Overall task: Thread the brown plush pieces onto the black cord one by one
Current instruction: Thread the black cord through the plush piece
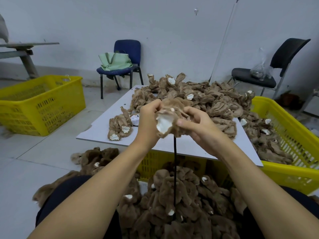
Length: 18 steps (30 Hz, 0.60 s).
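Both hands are raised over the near edge of the worktop [103, 135], closed on 1 brown plush piece [174, 107] held between them. Furthest left, a yellow crate [39, 102] stands on the floor, well apart from the work, and looks nearly empty. A small bunch of plush [120, 126] lies on the left of the worktop, near the hands. The left hand [149, 118] pinches the fur from the left side, fingers curled over the top, probably to steady the piece while its opening is found. The piece's white inner lining [164, 124] is turned toward the camera, which would help in spotting where the cord should pass. The black cord [174, 169] hangs straight down from under the piece into the heap of threaded plush [181, 195] on the person's lap, so gravity keeps it taut and the finished pieces out of the way. The right hand [195, 125] grips the right side, thumb pressed on the fur; whether it also holds the cord's end I cannot tell. Behind and to the right, the unthreaded pile [215, 100] covers the worktop and spills into another yellow crate [293, 175], within easy reach for the next pick.
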Each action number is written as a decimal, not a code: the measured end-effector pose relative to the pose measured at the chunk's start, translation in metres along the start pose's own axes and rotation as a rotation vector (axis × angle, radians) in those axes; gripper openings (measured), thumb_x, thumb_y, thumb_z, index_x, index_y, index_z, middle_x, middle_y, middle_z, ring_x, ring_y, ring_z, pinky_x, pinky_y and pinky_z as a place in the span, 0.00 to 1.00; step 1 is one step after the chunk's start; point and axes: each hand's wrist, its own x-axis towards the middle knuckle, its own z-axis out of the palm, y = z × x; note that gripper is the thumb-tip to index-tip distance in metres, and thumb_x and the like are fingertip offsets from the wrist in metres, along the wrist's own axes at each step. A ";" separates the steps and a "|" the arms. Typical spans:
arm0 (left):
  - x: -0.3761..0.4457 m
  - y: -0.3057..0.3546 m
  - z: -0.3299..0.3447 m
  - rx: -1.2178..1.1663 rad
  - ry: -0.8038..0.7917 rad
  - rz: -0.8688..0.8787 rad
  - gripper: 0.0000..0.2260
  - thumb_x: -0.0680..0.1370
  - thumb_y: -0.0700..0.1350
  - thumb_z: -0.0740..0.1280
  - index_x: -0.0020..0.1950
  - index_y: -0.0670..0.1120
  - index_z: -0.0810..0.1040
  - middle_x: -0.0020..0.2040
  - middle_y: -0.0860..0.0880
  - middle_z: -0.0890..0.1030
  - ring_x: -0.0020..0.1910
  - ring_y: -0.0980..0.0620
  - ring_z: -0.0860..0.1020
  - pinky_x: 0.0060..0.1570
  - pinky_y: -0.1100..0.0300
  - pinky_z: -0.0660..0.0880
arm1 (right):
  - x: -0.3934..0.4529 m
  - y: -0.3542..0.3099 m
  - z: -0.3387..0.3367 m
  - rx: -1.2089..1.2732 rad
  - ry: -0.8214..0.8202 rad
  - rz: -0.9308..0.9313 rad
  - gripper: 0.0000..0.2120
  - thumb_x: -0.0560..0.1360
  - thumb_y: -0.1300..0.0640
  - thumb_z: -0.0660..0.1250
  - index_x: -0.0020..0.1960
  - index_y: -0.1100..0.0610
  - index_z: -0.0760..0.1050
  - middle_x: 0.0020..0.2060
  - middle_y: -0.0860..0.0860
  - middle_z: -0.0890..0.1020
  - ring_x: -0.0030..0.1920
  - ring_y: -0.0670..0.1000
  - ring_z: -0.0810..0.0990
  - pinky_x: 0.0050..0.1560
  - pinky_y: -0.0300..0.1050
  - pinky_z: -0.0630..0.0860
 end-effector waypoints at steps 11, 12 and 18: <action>0.019 -0.004 0.009 -0.002 -0.044 -0.078 0.07 0.77 0.32 0.69 0.40 0.34 0.74 0.35 0.43 0.74 0.34 0.53 0.71 0.33 0.63 0.70 | 0.007 0.006 0.005 -0.254 0.294 -0.125 0.09 0.64 0.63 0.71 0.41 0.64 0.73 0.29 0.52 0.75 0.27 0.48 0.74 0.26 0.38 0.71; 0.018 -0.005 0.007 -0.042 -0.076 -0.070 0.06 0.78 0.34 0.69 0.42 0.35 0.78 0.37 0.44 0.79 0.35 0.53 0.76 0.35 0.63 0.74 | 0.007 0.005 0.003 -0.242 0.311 -0.146 0.08 0.65 0.63 0.70 0.41 0.64 0.73 0.29 0.51 0.75 0.27 0.47 0.73 0.25 0.37 0.70; 0.010 -0.005 0.007 -0.499 -0.266 -0.274 0.04 0.81 0.34 0.66 0.51 0.36 0.80 0.50 0.40 0.83 0.50 0.44 0.83 0.48 0.52 0.82 | 0.007 0.004 -0.006 -0.172 0.347 -0.176 0.06 0.67 0.64 0.70 0.41 0.64 0.75 0.29 0.52 0.76 0.25 0.49 0.75 0.24 0.38 0.70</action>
